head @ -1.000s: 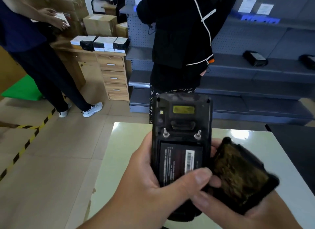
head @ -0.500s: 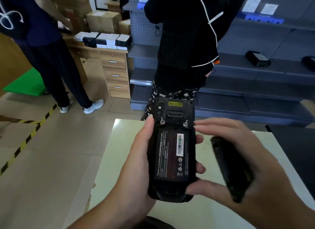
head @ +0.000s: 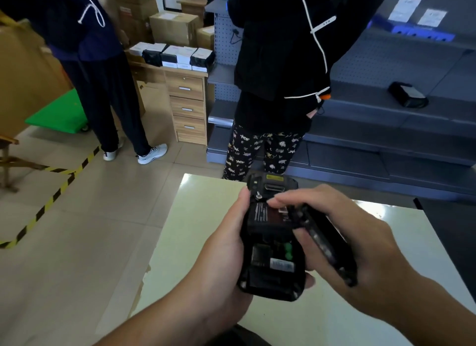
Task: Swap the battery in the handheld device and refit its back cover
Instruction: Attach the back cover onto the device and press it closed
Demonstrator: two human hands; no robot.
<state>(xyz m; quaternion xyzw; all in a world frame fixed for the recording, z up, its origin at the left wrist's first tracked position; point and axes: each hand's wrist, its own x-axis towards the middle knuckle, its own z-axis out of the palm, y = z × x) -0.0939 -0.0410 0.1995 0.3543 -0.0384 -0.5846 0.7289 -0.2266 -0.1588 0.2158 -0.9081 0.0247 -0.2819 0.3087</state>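
Cover's off: my right hand is clamped around the back cover while its fingertips tip the battery out. My left hand grips the device above the table's far-left corner. Fresh battery and refit remain.

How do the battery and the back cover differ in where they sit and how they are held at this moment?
The battery is partly in the handheld device, its near end lifted so the bay below is exposed; the back cover is fully off, to the device's right. The battery is touched by right hand fingers; the cover is tucked in that hand's palm. The battery carries printed labels; the cover shows a plain edge. Both are dark. The left hand holds the device.
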